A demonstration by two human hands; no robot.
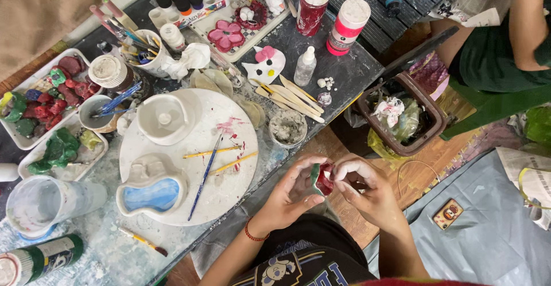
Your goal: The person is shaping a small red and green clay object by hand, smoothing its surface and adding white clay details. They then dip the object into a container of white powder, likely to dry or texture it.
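Both my hands meet over my lap, just off the table's near edge. My left hand (290, 191), with a red thread bracelet at the wrist, cups a small red and green painted plaster piece (323, 178). My right hand (367, 191) closes on the same piece from the right, its fingertips white with dust or paint. Most of the piece is hidden by my fingers.
A round white board (229, 174) holds brushes, a white cup shape and a blue-painted dish (152, 194). Around it stand paint bottles (347, 26), trays of red and green pieces (43, 99), a brush cup (146, 47), wooden sticks (293, 99). A brown bin (433, 134) and another seated person (505, 39) are at right.
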